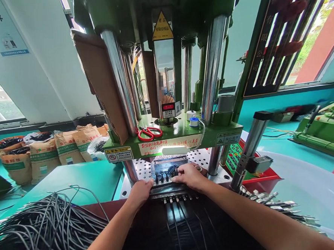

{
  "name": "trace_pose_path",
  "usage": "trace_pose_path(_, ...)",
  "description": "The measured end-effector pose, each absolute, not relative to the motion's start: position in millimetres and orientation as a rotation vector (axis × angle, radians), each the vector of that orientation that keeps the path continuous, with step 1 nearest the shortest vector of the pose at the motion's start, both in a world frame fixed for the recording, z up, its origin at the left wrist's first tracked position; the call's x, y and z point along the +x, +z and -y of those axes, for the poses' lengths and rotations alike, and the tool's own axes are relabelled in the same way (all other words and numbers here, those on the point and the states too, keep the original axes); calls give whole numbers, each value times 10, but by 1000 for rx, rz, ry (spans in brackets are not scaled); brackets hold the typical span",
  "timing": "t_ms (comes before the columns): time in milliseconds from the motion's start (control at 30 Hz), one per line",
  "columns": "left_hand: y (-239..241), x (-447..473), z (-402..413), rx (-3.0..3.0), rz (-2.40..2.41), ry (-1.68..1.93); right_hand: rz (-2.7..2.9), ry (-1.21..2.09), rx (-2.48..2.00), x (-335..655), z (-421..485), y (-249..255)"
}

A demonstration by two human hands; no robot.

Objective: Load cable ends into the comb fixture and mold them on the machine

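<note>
Cable heap: a tangle of black cables [56, 222] lies at the near left, well apart from both hands, in front of part of the turquoise bench [85, 175] in this view.
Left hand: the left hand [139, 194] is at the left end of the mould bar [161, 191], thumb and fingertips close to its edge; the view cannot tell whether they grip it or only rest there.
Perforated steel plate: this plate [144, 173] lies behind the left fingertips, under the green press platen [226, 132], which carries red-handled scissors [149, 133].
Black moulded connectors: at least 3 small connectors [161, 177] form a row between the 2 hands; the row runs left to right, while each piece's long axis appears to point toward and away from the person.
Dark moulded piece: it [173, 170] sits at the row's right end, just left of the right fingertips and clearly nearer that hand than the left.
Metal plug ends: a line of plug ends [171, 201] sits along the front below the bar, cables trailing toward the person.
Right hand: the right hand [191, 175] reaches in from the right, thumb and index curled around the dark piece's side; whether they pinch it cannot be told.
White tub: the tub [321, 194] stands far right, with metal-ended connectors [276, 201] at its near side.
</note>
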State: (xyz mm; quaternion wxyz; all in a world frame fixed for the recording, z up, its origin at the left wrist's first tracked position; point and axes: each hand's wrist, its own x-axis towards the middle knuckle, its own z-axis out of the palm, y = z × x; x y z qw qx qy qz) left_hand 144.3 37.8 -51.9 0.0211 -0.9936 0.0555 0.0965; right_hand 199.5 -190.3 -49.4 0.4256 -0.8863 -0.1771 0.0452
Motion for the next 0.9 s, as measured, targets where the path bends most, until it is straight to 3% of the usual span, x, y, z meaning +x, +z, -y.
trace_pose_path(300,-482,1425,-367,-3111,-169,319,339,-17,-2107,2004,1800,-619)
trace_pose_path(900,-510,1424,-345,-3129,-156,310,402,54,-2163,1988,1814,-549)
